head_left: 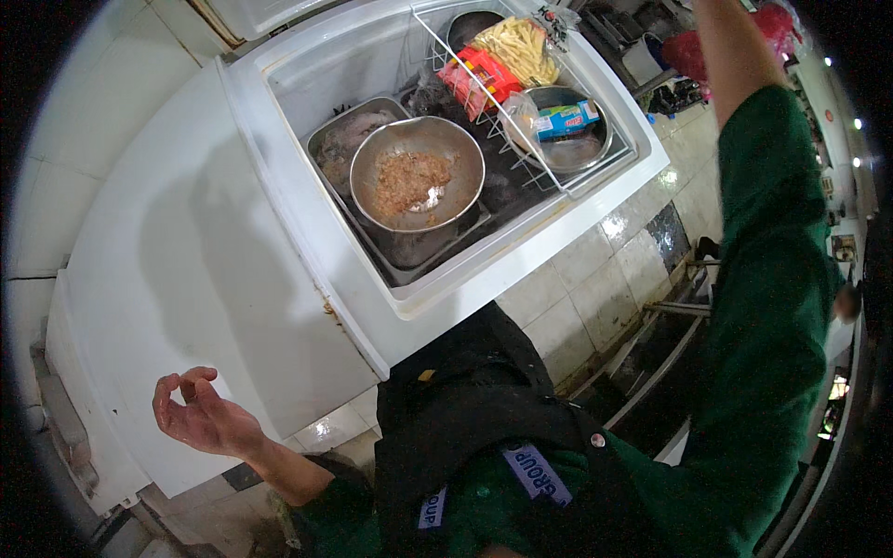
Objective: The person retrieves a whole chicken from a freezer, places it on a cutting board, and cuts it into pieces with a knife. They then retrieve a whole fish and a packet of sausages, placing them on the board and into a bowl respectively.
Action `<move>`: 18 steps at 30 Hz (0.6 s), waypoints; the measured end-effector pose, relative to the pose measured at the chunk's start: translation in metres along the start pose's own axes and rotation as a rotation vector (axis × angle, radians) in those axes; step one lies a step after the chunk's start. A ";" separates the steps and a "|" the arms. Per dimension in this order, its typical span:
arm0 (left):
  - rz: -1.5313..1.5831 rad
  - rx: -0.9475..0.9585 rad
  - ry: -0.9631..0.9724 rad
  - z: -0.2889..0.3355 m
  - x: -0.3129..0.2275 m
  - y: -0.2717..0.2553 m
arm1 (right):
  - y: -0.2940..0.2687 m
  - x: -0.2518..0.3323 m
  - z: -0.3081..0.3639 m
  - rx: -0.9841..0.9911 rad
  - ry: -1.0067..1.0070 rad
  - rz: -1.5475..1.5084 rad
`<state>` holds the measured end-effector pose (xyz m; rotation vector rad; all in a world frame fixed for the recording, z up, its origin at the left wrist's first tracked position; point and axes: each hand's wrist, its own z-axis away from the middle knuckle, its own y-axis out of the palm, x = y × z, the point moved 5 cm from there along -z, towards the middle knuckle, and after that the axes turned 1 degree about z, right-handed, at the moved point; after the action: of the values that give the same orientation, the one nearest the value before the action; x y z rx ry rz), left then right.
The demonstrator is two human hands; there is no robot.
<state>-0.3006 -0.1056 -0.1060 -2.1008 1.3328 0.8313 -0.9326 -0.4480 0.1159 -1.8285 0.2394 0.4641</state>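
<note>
I stand before an open white chest freezer (437,298). Inside it a steel bowl (418,174) of minced meat rests on a steel tray (352,138). A wire basket (521,153) on the right holds a bag of fries (517,48), a red packet (481,76) and a steel bowl (563,141) with a small blue-green box (566,118). My left hand (199,414) hovers at the lower left, over the front edge of the closed lid, fingers loosely curled and holding nothing. My right arm in a green sleeve (772,232) reaches up past the top edge; its hand is out of view.
The closed white lid section (186,270) covers the freezer's left half. Pale floor tiles (595,279) lie to the right of the freezer, next to a dark floor drain channel (651,363). A red bag (688,51) and buckets stand at the far right.
</note>
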 end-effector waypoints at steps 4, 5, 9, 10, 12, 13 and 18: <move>-0.030 0.061 -0.092 0.004 -0.009 0.043 | 0.197 -0.024 0.108 0.041 0.192 -0.274; -0.050 0.083 -0.136 0.006 -0.013 0.059 | 0.247 -0.025 0.139 0.306 0.352 -0.414; -0.036 0.100 -0.279 0.005 -0.020 0.143 | 0.342 0.011 0.254 0.718 0.445 -0.297; -0.060 0.168 -0.231 -0.002 -0.021 0.169 | 0.351 0.014 0.269 0.757 0.483 -0.416; -0.054 0.210 -0.269 -0.008 -0.019 0.216 | 0.361 0.021 0.296 0.742 0.690 -0.653; -0.046 0.240 -0.267 -0.011 -0.019 0.237 | 0.365 0.021 0.305 0.702 0.829 -0.809; 0.007 0.429 -0.272 -0.014 -0.015 0.315 | 0.389 0.026 0.326 0.614 1.158 -1.405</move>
<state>-0.5917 -0.2284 -0.1158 -1.5926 1.2421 0.7256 -1.1237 -0.2542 -0.3138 -1.0536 -0.1652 -1.4982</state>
